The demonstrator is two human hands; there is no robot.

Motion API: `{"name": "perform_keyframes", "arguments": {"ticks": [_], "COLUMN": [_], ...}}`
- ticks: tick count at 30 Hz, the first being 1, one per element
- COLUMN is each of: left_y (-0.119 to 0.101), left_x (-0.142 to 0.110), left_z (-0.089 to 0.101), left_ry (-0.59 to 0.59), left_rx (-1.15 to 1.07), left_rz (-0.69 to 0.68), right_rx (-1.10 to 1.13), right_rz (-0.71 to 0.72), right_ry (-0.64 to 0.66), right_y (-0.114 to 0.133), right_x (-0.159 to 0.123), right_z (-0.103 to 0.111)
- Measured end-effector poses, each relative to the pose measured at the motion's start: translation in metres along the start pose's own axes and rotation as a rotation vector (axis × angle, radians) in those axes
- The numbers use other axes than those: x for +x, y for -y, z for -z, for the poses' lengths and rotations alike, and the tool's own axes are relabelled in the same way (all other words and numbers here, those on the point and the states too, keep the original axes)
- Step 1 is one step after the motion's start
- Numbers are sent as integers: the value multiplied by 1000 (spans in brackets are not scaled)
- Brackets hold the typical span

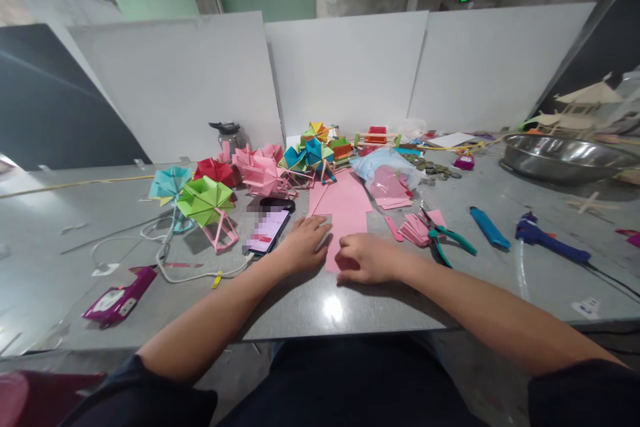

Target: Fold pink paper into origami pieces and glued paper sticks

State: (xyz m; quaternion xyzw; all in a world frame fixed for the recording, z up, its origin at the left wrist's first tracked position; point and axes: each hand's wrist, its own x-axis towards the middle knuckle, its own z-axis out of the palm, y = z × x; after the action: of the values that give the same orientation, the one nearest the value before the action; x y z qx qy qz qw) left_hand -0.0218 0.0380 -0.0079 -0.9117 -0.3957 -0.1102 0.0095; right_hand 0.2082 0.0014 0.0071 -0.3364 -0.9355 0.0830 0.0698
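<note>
A strip of pink paper (350, 223) lies flat on the grey table, its near end between my two hands. My left hand (306, 243) rests palm down with fingers stretched, their tips at the left edge of the paper. Curled over the near right part of the strip, my right hand (369, 258) has its fingertips and thumb against the paper. More pink sheets (333, 193) lie just beyond. A phone (269, 230) with a lit screen is left of my left hand. Small pink paper pieces (414, 229) and teal-handled pliers (445, 237) lie to the right.
Folded paper umbrellas (206, 200) in several colours stand at the left and back. A purple device (120, 297) and white cable (173, 277) lie left. At the right are a blue tube-like object (490, 228), a blue glue gun (550, 238) and a steel basin (565, 163).
</note>
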Motion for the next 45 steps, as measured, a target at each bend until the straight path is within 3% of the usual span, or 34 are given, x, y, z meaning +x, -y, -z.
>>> {"name": "perform_keyframes", "arguments": {"ticks": [4, 6, 9, 12, 17, 22, 27, 31, 33, 36, 41, 45], "left_y": [-11, -15, -18, -20, -9, 6, -2, -9, -13, -26, -60, -67], "left_x": [-2, -3, -5, -6, -2, -4, -4, -4, -8, -25, -77, -124], "left_z": [4, 6, 6, 7, 11, 12, 6, 9, 15, 26, 35, 30], "left_ry": [77, 113, 97, 79, 121, 272, 218, 193, 209, 238, 112, -18], "left_rx": [-174, -265, -338, -420, -472, -350, -267, -290, -282, -227, -80, -48], "left_rz": [-306, -387, -383, -380, -381, -337, -333, -375, -377, -356, -249, -120], "right_rx": [281, 323, 273, 175, 72, 26, 101, 79, 36, -43, -278, -293], "right_rz": [302, 348, 257, 67, -150, -146, -84, -91, -105, -43, -56, -61], "right_ry": [12, -36, -141, -222, -261, -280, -359, -171, -77, -16, -299, -466], "right_y": [12, 13, 6, -7, -25, -28, -12, 19, 37, 61, 84, 90], "right_x": [-5, -5, -5, -8, -10, -10, -23, -50, -69, -99, -137, -151], "right_z": [-9, -11, -7, 3, 11, 11, 40, 59, 51, 19, -34, -41]}}
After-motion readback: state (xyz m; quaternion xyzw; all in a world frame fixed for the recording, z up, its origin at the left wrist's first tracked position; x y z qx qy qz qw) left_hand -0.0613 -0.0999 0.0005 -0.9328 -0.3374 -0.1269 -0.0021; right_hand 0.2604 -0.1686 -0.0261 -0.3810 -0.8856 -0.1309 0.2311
